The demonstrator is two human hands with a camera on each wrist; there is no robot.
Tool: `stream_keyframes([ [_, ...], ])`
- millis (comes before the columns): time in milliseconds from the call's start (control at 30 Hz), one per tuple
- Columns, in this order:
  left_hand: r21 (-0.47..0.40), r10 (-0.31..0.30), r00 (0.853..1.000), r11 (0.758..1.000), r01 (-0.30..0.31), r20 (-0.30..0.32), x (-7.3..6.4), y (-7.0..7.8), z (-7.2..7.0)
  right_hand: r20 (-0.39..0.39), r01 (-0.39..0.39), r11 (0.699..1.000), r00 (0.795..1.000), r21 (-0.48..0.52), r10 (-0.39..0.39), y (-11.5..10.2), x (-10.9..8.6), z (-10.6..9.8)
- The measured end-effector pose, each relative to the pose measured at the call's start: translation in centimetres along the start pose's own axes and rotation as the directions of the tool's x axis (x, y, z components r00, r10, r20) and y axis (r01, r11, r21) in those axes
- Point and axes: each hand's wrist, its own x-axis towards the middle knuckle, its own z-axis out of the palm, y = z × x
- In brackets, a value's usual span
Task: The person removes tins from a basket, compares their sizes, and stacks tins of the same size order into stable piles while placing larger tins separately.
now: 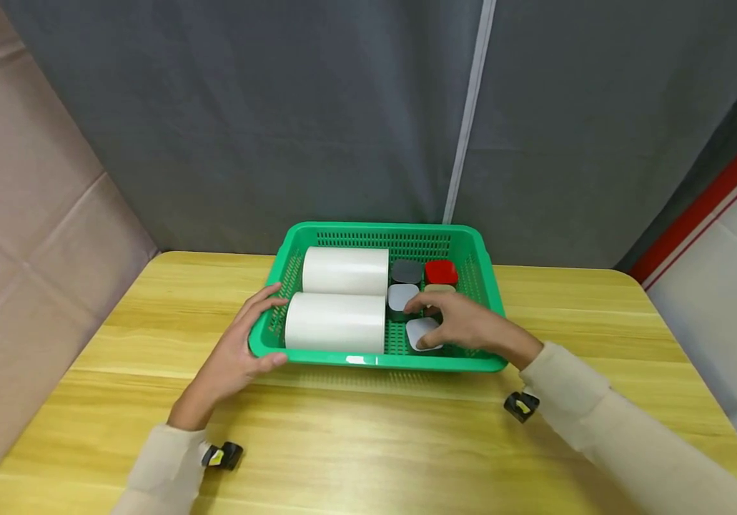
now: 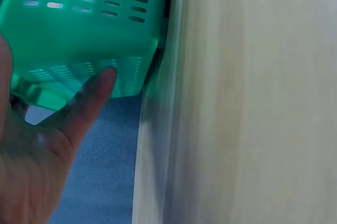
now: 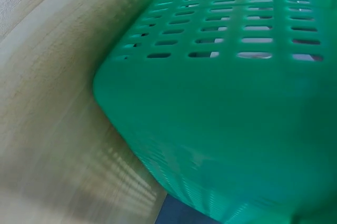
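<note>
A green plastic basket (image 1: 368, 360) holds two white cylinders (image 1: 336, 323) that look like paper rolls, with several small square-lidded containers to their right. My left hand (image 1: 234, 355) is at the basket's front left corner, fingers over the left rim and thumb by the front rim. In the left wrist view its extended thumb (image 2: 95, 100) lies along the slotted wall. Reaching inside at the right, my right hand (image 1: 465, 322) has thumb and fingers curled about a white-lidded container (image 1: 417, 330). Its fingertips are beside a second white-lidded container (image 1: 403, 296). The right wrist view hides this hand behind the basket wall (image 3: 210, 97).
Behind the white lids are a dark-lidded container (image 1: 406, 271) and a red-lidded one (image 1: 442, 272); a beige lid (image 1: 439, 288) shows partly. The basket stands on a wooden table (image 1: 368, 443), close to a grey curtain (image 1: 265, 129) at the back.
</note>
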Motion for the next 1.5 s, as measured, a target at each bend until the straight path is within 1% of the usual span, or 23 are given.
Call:
stream_keyframes([
  [167,-0.004,-0.013,1.000,1.000,0.013,-0.003,-0.1,0.1,0.0,0.028,0.019,0.998,0.999,-0.058,-0.017,0.1,0.2,0.3],
  [400,0.003,-0.018,1.000,1.000,0.018,-0.002,-0.2,0.1,-0.1,0.068,-0.039,0.995,0.997,-0.092,0.045,-0.1,0.3,0.7],
  [467,0.008,-0.017,1.000,1.000,0.017,-0.002,-0.1,0.1,-0.1,0.076,-0.041,0.993,0.996,-0.113,0.050,-0.2,0.3,0.7],
  [700,0.008,-0.017,1.000,1.000,0.017,0.000,0.1,0.3,0.0,0.082,-0.066,0.985,0.993,-0.160,0.080,-0.4,0.4,0.7],
  [900,0.000,-0.018,1.000,1.000,0.018,0.000,0.1,0.3,0.1,0.082,-0.062,0.981,0.994,-0.185,0.078,-0.2,0.5,0.7],
  [1067,0.002,-0.017,1.000,1.000,0.017,-0.002,0.1,0.2,0.1,0.069,-0.044,0.983,0.996,-0.180,0.057,-0.2,0.3,0.5],
  [1300,0.001,-0.021,1.000,1.000,0.021,-0.004,0.0,0.1,0.2,0.024,-0.048,0.990,0.998,-0.135,0.052,-0.1,0.0,0.5],
  [1400,0.003,-0.020,1.000,1.000,0.020,-0.005,0.0,0.1,0.2,0.004,-0.033,0.992,0.999,-0.121,0.034,-0.2,-0.3,0.4],
  [1500,0.005,-0.019,1.000,1.000,0.019,-0.004,0.0,0.2,0.2,-0.028,0.001,0.993,1.000,-0.117,-0.004,-0.5,-0.7,0.2],
])
